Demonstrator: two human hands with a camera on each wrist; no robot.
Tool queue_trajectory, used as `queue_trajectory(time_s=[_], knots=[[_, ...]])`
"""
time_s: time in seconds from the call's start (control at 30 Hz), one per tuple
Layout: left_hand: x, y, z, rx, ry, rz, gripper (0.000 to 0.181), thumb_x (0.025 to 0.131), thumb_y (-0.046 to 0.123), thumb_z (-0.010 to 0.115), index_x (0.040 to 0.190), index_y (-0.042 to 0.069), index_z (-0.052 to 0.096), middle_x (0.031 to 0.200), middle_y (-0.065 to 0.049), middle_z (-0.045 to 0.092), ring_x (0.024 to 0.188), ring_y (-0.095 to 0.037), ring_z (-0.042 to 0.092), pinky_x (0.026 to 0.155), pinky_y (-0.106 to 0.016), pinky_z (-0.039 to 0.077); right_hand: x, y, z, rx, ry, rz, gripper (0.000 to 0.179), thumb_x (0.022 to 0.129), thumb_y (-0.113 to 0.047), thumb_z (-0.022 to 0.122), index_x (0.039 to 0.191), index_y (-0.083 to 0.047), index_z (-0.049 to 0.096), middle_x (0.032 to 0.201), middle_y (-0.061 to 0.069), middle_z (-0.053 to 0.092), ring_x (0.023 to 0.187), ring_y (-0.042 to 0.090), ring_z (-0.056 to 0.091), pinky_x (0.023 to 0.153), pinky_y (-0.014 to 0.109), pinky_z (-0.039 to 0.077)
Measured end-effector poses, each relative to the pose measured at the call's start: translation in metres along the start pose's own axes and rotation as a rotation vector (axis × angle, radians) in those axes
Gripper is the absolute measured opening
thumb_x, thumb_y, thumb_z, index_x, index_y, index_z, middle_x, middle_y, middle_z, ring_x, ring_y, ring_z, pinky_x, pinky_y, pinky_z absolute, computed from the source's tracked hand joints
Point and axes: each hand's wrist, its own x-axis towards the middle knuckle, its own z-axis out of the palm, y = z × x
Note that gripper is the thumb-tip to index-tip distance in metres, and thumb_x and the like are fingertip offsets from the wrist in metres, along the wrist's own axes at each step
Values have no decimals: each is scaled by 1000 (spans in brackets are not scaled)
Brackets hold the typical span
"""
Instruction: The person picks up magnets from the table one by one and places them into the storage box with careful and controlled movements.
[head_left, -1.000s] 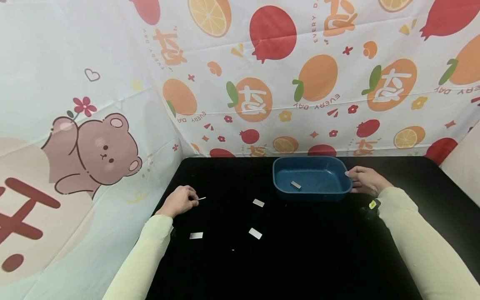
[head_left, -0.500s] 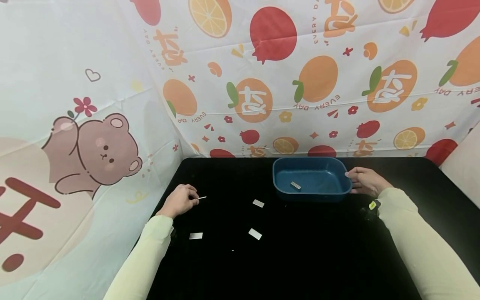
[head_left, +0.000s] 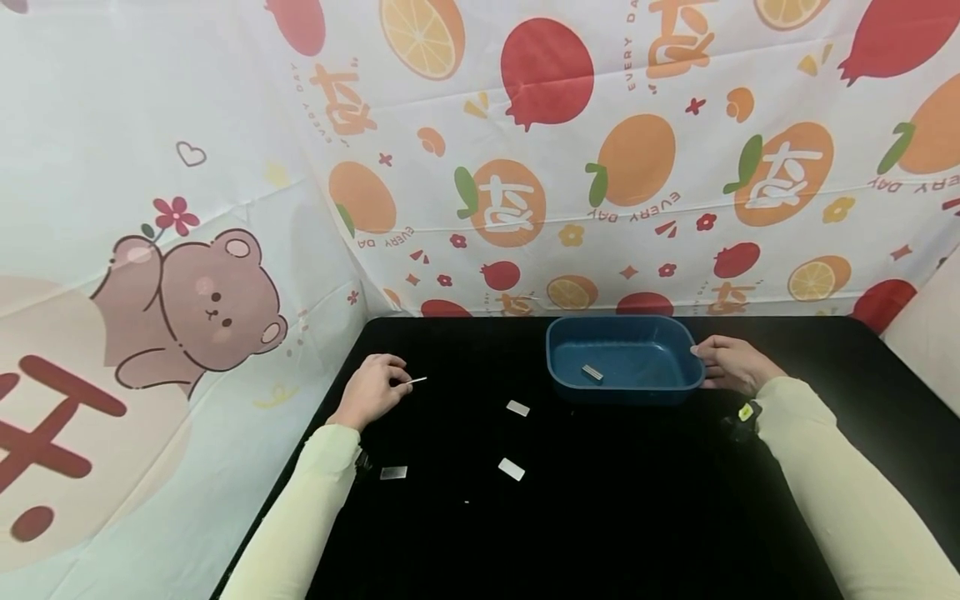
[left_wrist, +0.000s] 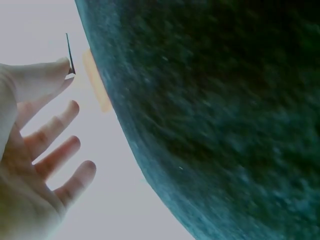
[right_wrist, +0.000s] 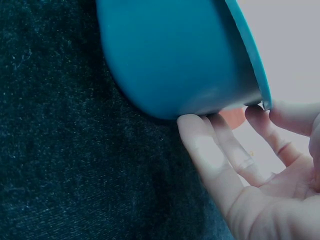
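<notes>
My left hand [head_left: 373,388] is raised over the far left of the table, pinching a thin flat plate [head_left: 418,380] between thumb and index finger. The left wrist view shows that plate [left_wrist: 70,54] nearly edge-on, with the other fingers spread loosely below. At the right end of a blue plastic basin [head_left: 626,393], my right hand [head_left: 738,367] holds its rim. In the right wrist view the thumb is at the rim and the fingers touch the outer wall [right_wrist: 175,60]. Inside the basin lies a small silvery block [head_left: 592,373], perhaps stacked plates.
Small pale rectangular plates lie apart on the black table [head_left: 615,508]: one near the basin [head_left: 517,408], one at the middle [head_left: 512,469], one at the left [head_left: 393,472]. A tiny white speck [head_left: 467,502] lies nearer. Printed cloth [head_left: 420,275] hangs behind and at the left.
My left hand has risen and shifted slightly right and away from me, with the thin plate still pinched. The right hand and the basin have stayed put.
</notes>
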Motion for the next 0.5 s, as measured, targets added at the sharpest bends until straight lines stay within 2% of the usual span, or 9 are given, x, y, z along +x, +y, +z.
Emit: queue_trajectory(time_s=[0.27,0.5], knots=[[11,18,0,-11,47,16,15,89,18,72,95,6,80,125,-17,67,126,-40,53,107,-58,42,1,2,-1,14,-3,5,29,103,-33,51,115,-8,57,94,-3,67,87,14,67,84,32,60],[19,34,4,17,100,24,15,89,21,72,96,10,80,126,-13,67,126,-38,53,100,-59,46,0,1,0,30,-12,5,23,103,-31,51,111,-11,58,93,-4,68,87,13,66,83,32,60]])
